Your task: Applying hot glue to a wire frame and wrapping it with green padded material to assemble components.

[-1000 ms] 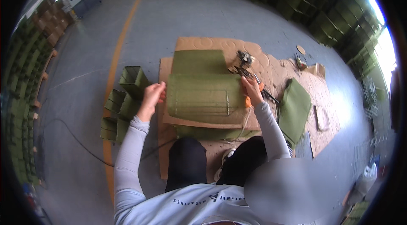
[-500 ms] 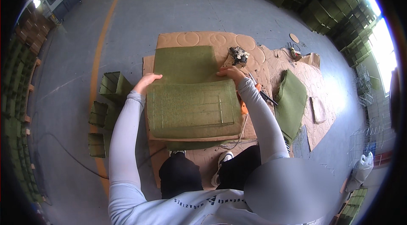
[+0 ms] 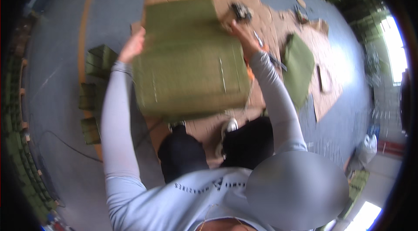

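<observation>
Left hand and right hand have spread to the green sheet's edges, fingers' grip unclear, floor leftward.

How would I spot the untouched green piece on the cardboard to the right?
Right of the person's right sleeve, brown cardboard covers the floor. On its left part lies an angular, elongated green piece. Unlike the larger green sheet between the left hand and right hand, it lies apart and shows no thin pale lines.

A yellow line runs along the grey floor at left, and a white plastic bag sits at right.
</observation>
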{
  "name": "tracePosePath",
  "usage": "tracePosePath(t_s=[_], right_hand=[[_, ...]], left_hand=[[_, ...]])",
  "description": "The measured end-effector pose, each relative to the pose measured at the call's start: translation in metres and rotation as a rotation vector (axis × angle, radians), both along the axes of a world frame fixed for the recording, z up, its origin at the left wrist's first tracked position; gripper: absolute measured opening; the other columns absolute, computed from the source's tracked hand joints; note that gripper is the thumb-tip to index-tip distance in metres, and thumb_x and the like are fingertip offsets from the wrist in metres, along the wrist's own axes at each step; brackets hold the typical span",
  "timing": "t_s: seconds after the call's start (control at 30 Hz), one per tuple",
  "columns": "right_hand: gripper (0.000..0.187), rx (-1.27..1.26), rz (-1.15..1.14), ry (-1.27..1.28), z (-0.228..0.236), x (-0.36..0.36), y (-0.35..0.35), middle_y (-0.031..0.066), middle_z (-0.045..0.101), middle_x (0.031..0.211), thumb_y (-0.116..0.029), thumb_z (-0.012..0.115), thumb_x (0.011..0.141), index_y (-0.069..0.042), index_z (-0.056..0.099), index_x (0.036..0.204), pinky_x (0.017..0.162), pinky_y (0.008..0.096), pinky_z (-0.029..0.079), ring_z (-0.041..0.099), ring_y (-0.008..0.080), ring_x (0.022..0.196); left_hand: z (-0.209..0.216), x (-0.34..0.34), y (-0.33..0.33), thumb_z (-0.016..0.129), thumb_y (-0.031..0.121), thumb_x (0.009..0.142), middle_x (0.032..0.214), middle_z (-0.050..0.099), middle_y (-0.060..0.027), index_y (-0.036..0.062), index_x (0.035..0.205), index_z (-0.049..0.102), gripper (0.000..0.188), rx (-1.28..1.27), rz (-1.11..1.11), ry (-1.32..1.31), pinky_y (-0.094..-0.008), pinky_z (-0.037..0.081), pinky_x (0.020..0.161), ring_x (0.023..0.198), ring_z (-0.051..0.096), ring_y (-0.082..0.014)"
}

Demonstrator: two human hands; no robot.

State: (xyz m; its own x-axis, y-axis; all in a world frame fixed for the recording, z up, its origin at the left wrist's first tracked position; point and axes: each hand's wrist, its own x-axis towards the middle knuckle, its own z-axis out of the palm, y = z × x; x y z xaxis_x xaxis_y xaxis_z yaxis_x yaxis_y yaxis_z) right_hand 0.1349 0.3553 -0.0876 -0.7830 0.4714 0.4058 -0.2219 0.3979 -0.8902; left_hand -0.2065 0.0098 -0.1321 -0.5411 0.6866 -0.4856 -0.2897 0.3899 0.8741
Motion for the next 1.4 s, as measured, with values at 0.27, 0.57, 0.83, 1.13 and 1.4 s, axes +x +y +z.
tracePosePath(t_s=[0.27,0.57,0.83,1.13,1.4], right_hand=[[0.052,-0.996,0.213,-0.369,0.039,0.168,-0.048,0.0096,0.062,0.100,-0.047,0.042,0.095,0.000,0.056,0.110,0.078,0.0317,0.050,0.061,0.0199,0.091],[0.040,-0.205,0.087,-0.696,0.093,0.207,-0.137,0.0017,0.059,0.058,-0.034,0.063,0.088,0.001,0.062,0.067,0.052,0.0227,0.049,0.060,0.0098,0.054],[0.028,-0.749,0.060,-0.276,0.080,0.245,-0.189,-0.0013,0.052,0.066,-0.028,0.050,0.095,-0.003,0.059,0.086,0.055,0.0223,0.044,0.051,0.0078,0.059],[0.029,-1.300,0.243,0.094,0.025,0.157,-0.187,0.0007,0.052,0.074,-0.016,0.049,0.095,-0.004,0.046,0.121,0.066,0.0264,0.047,0.054,0.0126,0.067],[0.053,0.175,0.014,-0.142,0.064,0.219,-0.256,0.0110,0.060,0.103,-0.004,0.058,0.083,-0.010,0.043,0.134,0.075,0.0312,0.049,0.061,0.0237,0.084]], left_hand=[[0.100,0.189,-0.070,0.038,0.061,0.090,0.122,0.055,-0.0125,-0.0011,0.127,0.046,0.073,0.244,0.166,-0.290,-0.0361,0.041,0.095,0.112,0.053,-0.0212],[0.123,0.289,-0.099,0.062,0.019,0.089,0.086,0.059,0.0024,0.0067,0.095,0.060,0.014,0.300,0.149,0.062,-0.0215,0.049,0.067,0.076,0.056,-0.0043],[0.131,0.302,-0.096,0.062,0.019,0.089,0.082,0.059,0.0032,0.0084,0.091,0.060,0.011,0.320,0.260,0.065,-0.0197,0.050,0.062,0.070,0.057,-0.0043],[0.113,0.300,-0.094,0.061,0.019,0.089,0.083,0.057,0.0043,0.0074,0.094,0.059,0.012,0.421,0.296,-0.003,-0.0211,0.051,0.064,0.073,0.056,-0.0046],[0.169,0.340,-0.094,0.061,0.020,0.089,0.081,0.062,0.0012,0.0035,0.096,0.065,0.018,0.334,0.545,0.596,-0.0197,0.046,0.063,0.072,0.057,-0.0056]])
